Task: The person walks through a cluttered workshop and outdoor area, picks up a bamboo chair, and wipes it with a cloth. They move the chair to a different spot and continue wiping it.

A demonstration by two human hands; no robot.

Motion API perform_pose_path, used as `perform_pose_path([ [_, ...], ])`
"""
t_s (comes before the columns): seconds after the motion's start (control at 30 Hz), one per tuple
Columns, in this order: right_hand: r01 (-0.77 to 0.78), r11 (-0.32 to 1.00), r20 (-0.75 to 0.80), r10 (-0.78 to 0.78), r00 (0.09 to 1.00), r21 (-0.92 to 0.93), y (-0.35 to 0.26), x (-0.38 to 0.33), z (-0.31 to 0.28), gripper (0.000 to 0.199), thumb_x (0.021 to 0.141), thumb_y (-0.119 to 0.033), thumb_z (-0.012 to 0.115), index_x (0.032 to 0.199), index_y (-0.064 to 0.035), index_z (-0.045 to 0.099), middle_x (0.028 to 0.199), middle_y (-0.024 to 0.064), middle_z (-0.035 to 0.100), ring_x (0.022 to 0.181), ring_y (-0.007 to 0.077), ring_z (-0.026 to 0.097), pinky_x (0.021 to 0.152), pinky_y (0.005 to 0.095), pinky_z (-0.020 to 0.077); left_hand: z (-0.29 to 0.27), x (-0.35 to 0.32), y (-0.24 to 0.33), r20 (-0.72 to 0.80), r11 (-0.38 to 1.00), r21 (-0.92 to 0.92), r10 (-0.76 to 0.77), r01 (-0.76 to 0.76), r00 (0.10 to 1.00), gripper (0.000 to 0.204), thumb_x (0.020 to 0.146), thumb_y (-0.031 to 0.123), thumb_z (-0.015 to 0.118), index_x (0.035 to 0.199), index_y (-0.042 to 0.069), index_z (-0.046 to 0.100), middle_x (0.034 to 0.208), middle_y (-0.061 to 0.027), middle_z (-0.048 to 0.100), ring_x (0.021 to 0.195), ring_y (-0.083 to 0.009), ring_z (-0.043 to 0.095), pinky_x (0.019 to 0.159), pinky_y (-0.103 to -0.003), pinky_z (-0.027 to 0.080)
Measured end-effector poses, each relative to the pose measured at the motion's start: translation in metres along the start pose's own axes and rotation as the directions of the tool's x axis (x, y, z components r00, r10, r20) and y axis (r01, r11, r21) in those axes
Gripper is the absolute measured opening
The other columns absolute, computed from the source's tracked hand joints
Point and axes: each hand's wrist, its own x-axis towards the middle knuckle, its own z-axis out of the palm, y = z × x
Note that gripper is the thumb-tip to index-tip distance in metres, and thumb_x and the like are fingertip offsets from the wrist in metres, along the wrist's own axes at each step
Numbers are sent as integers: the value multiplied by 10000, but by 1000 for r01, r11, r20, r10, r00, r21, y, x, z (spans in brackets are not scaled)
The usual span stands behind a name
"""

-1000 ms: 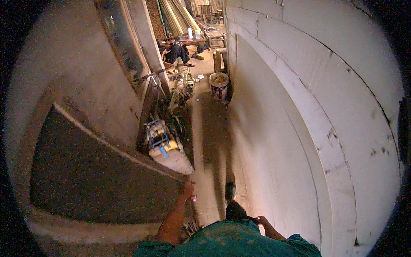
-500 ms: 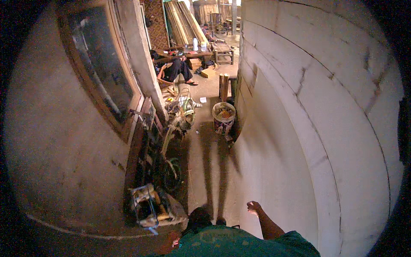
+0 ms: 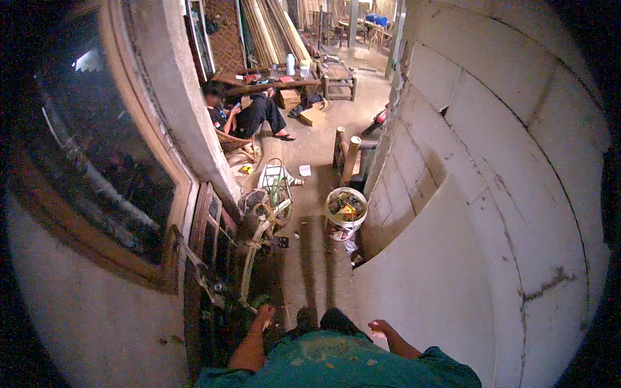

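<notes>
Between the block wall (image 3: 491, 194) and the window frame (image 3: 162, 194), we hang our left hand (image 3: 264, 315) just beside the green bicycle (image 3: 262, 226), loosely curled and empty; our right hand (image 3: 380, 326) near the wall, fingers bent on nothing. Beyond the bicycle a white bucket (image 3: 345, 210) narrows the passage. Past it, a brown cardboard box (image 3: 312, 116) lies near a seated person (image 3: 242, 116).

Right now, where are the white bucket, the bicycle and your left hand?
White bucket (image 3: 346, 212): head view, on its rim.
Bicycle (image 3: 266, 216): head view, on its frame near the wheel.
Left hand (image 3: 264, 315): head view, on the back of the hand.
</notes>
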Motion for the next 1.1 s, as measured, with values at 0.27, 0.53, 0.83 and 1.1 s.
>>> perform_pose_path([
  [0.27,-102,994,-140,108,984,48,-82,190,-60,288,855,-364,567,1055,-157,579,801,16,621,624,152,584,591,341,491,-98,214,209,-74,986,-126,97,-106,993,281,737,130,541,982,27,629,894,-128,648,842,-234,608,758,-344,477],
  [0.53,-270,962,-269,251,930,-33,-172,381,-208,222,846,-297,568,940,-96,577,774,72,596,630,226,576,600,381,488,-90,416,247,99,959,-259,145,-115,984,217,764,128,611,956,29,616,775,-76,628,662,-176,598,600,-311,487],
  [0.83,-42,961,-483,175,858,273,-418,559,-359,268,873,-328,562,1018,-102,550,827,57,598,646,188,568,582,340,481,-130,577,415,-52,998,59,-26,30,998,214,788,186,586,930,35,639,793,-138,657,682,-185,617,646,-318,484],
  [1.1,300,354,-458,563,688,886,-523,695,-429,740,849,-618,431,1415,-211,181,1226,164,506,1049,217,515,865,430,405,-196,786,542,113,970,219,-132,105,985,220,771,182,606,963,95,668,908,-129,670,871,-237,634,772,-341,480],
])
